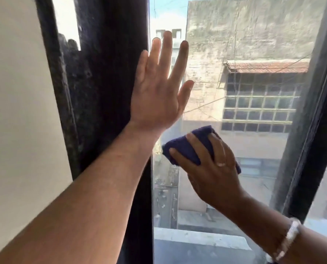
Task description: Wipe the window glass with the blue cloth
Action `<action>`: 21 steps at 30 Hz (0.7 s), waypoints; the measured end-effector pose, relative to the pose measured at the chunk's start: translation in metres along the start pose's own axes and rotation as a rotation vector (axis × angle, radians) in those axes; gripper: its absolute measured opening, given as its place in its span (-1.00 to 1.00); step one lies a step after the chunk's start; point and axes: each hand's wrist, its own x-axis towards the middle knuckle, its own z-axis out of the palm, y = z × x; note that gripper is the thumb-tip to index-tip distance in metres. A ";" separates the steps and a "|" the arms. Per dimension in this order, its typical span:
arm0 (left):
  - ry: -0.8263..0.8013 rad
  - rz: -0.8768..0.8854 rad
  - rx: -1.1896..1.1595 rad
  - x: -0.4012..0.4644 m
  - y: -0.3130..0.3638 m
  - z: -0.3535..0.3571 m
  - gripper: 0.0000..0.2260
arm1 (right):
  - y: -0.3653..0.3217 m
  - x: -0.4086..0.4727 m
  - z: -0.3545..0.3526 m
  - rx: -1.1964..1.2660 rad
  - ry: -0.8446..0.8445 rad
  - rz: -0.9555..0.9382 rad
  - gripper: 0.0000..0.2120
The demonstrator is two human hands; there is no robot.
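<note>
The window glass [254, 44] fills the middle and right of the head view. My right hand [212, 168] presses a folded blue cloth [187, 147] flat against the lower middle of the pane, fingers spread over it. My left hand [158, 92] lies flat with fingers apart, palm against the glass at its left edge, partly over the dark frame, and holds nothing. Most of the cloth is hidden under my right hand.
A dark window frame post [105, 92] stands left of the pane and another dark frame bar [307, 130] slants down its right side. A pale wall [15, 111] is at far left. Buildings show through the glass. A bracelet [286, 241] is on my right wrist.
</note>
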 end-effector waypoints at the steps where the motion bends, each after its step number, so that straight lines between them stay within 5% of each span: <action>1: -0.004 -0.004 -0.009 0.000 0.000 0.000 -0.43 | 0.006 -0.002 0.000 -0.016 0.027 -0.002 -0.47; 7: 0.010 0.010 0.008 0.001 0.000 0.000 -0.45 | -0.006 0.028 -0.012 -0.051 0.009 0.225 -0.43; 21: 0.003 -0.008 -0.009 0.003 0.001 -0.002 -0.45 | -0.008 0.035 -0.028 -0.065 -0.231 -0.052 -0.17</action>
